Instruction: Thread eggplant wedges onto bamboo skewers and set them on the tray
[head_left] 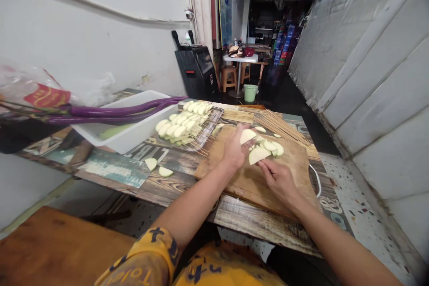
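My left hand is closed round a pale half-round vegetable slice above the cutting board. In the fingertips of my right hand is the lower edge of another pale slice, close to the first. Whether a stick runs through either slice I cannot tell. Just behind my hands lies a pile of cut slices with green rims. To the left, a metal tray carries rows of skewered slices.
Thin wooden sticks lie at the board's far right. A white bin with long purple eggplants across it stands at left. Two loose slices rest on the table. A wooden bench is at lower left, a wall at right.
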### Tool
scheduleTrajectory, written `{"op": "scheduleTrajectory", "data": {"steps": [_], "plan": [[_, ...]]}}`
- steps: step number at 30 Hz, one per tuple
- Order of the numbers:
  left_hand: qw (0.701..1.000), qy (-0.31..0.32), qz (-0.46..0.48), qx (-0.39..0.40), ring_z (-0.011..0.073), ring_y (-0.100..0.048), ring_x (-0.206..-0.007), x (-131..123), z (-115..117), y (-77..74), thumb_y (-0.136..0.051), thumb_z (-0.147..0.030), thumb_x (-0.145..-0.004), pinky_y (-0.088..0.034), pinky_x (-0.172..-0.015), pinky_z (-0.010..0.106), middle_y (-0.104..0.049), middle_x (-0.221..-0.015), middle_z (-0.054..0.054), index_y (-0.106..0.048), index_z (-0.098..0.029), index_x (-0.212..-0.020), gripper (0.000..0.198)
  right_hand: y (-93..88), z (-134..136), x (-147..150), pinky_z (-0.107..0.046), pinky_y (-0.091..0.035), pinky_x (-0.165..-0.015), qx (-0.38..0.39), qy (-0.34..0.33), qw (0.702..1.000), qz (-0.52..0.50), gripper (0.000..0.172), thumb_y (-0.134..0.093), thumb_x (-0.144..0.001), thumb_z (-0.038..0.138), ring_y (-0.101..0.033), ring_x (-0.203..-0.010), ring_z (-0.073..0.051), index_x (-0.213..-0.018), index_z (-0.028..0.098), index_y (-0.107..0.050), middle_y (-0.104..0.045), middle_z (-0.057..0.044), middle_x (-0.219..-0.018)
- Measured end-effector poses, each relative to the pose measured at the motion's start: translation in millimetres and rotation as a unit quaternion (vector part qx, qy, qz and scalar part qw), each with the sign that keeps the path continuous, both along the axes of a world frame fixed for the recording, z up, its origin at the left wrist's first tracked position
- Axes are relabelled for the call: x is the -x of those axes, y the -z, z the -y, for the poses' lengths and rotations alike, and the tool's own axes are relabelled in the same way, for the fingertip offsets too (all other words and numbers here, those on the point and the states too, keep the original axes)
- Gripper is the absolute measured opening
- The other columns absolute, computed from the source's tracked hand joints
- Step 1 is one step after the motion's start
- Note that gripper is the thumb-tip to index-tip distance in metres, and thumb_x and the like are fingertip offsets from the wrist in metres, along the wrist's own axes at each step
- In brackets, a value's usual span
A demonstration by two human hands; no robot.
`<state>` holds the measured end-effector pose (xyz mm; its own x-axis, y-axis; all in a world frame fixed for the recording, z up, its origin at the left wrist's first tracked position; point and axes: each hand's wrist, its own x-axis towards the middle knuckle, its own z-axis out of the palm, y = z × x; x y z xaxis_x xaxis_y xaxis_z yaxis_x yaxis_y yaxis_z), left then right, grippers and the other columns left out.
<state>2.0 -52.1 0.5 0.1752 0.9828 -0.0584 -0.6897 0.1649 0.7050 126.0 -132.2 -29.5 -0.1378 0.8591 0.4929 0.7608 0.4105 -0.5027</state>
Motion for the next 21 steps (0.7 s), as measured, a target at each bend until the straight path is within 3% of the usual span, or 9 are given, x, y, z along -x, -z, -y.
{"op": "scheduleTrajectory", "data": {"steps": [8, 12, 21], "plan": [[1.000, -0.006, 0.004, -0.001, 0.0136, -0.062, -0.079, 7, -8, 4.0, -0.057, -0.034, -0.079, -0.050, -0.069, 0.025, -0.065, -0.089, 0.010, -0.058, -0.011, -0.087, 0.025, -0.5, 0, 1, -0.024, -0.042, -0.059, 0.058, -0.034, 0.998, 0.010, 0.024, -0.041, -0.087, 0.025, -0.059, -0.064, -0.016, -0.091, 0.017, -0.064, -0.068, -0.005, -0.078], [0.998, -0.053, 0.013, 0.007, 0.0115, -0.062, -0.073, 12, -13, 0.9, -0.053, -0.030, -0.082, -0.050, -0.066, 0.023, -0.065, -0.082, 0.008, -0.057, -0.011, -0.082, 0.019, 0.6, 2, 2, -0.024, -0.041, -0.055, 0.066, -0.021, 0.997, 0.028, 0.030, -0.037, -0.088, 0.027, -0.057, -0.056, -0.016, -0.077, 0.017, -0.063, -0.064, -0.004, -0.063], [1.000, 0.005, 0.001, -0.013, 0.0159, -0.064, -0.073, -2, 2, -1.8, -0.054, -0.029, -0.080, -0.050, -0.073, 0.031, -0.066, -0.079, 0.008, -0.059, -0.011, -0.078, 0.018, 4.5, 3, 6, -0.023, -0.039, -0.053, 0.023, -0.011, 1.000, 0.000, 0.028, -0.037, -0.089, 0.026, -0.055, -0.053, -0.014, -0.076, 0.017, -0.061, -0.062, -0.004, -0.063]]}}
